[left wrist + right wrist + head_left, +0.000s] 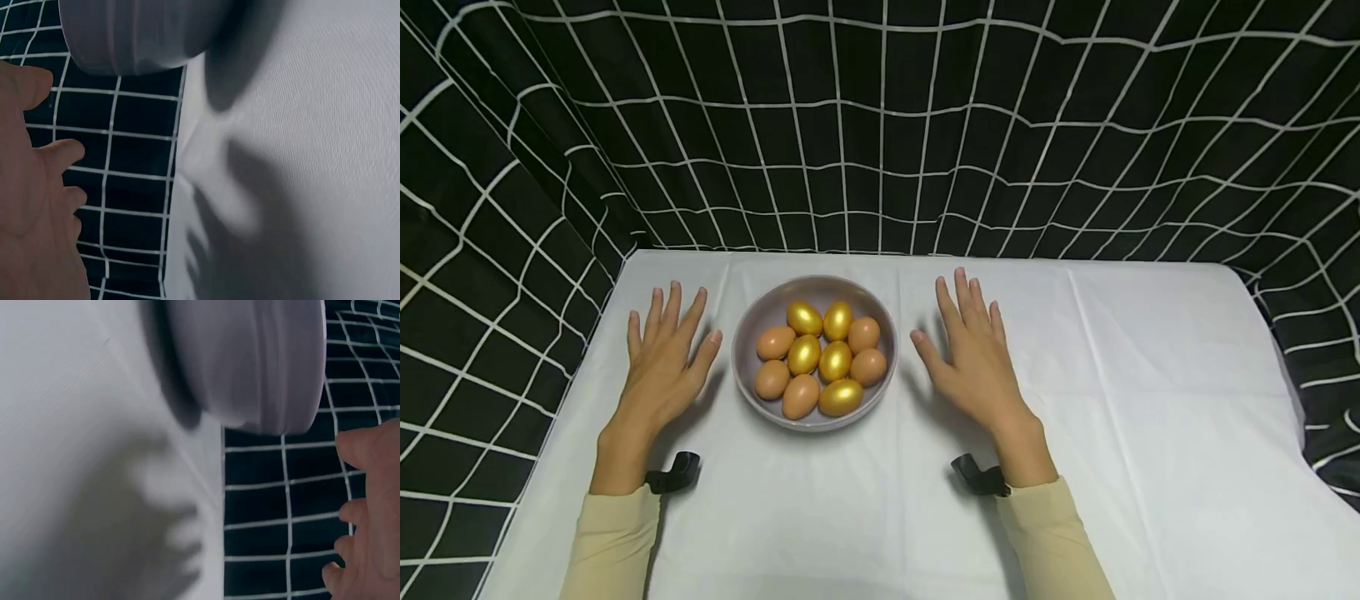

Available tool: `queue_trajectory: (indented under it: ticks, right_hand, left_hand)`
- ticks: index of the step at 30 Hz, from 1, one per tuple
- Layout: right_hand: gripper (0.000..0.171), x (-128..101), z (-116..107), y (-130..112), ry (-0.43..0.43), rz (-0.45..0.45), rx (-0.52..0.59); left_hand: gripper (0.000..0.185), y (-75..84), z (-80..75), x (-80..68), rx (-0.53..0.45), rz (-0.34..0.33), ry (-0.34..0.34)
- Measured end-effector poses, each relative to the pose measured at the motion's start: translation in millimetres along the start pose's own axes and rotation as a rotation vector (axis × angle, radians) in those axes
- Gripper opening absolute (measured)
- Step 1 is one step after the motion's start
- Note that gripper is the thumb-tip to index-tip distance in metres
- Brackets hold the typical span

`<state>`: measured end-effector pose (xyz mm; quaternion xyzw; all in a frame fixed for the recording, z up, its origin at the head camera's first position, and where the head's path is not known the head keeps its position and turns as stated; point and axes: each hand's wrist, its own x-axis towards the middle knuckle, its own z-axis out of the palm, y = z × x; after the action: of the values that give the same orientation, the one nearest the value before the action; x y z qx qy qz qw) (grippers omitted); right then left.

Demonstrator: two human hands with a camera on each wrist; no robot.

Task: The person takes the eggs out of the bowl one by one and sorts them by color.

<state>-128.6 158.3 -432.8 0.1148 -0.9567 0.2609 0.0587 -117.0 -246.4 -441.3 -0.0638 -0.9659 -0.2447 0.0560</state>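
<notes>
A greyish-mauve bowl (pixel 741 379) sits on the white-covered table, holding several brown eggs (pixel 801 397) and several shiny gold eggs (pixel 841 397). To the bowl's left is my left hand (pixel 662 362), palm down with fingers spread, touching nothing. On the other side my right hand (pixel 976 358) also has its fingers extended, a small gap between thumb and bowl. Both wrist views show the bowl's outer wall, the left one at the top (pixel 137 37) and the right wrist one likewise, with the hands' shadows falling on the cloth.
A white cloth (pixel 1120 400) covers the table, with faint creases. Black curtain with a white grid pattern (pixel 880 133) rises behind the table and along its left side. Black camera mounts (pixel 676 473) are worn at both wrists.
</notes>
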Motion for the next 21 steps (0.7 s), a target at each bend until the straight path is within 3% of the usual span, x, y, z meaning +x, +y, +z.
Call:
queue_trajectory:
  ticks: [8,11,15,21]
  right_hand:
    - [0.076,9,0,-23,-0.032,-0.121,0.08]
    - [0.073,13,-1,-29,-0.034,-0.181,0.085]
    - [0.07,19,-6,-40,-0.062,-0.248,0.087]
    - [0.059,34,-10,-63,-0.151,-0.322,0.115]
  left_hand:
    - [0.067,7.4,3.2,1.9,-0.065,0.025,-0.031]
    - [0.065,9.6,4.7,2.4,-0.131,0.035,-0.044]
    - [0.061,12.6,5.2,3.0,-0.285,0.046,-0.09]
    - [0.064,18.2,2.1,3.6,-0.635,0.014,-0.189]
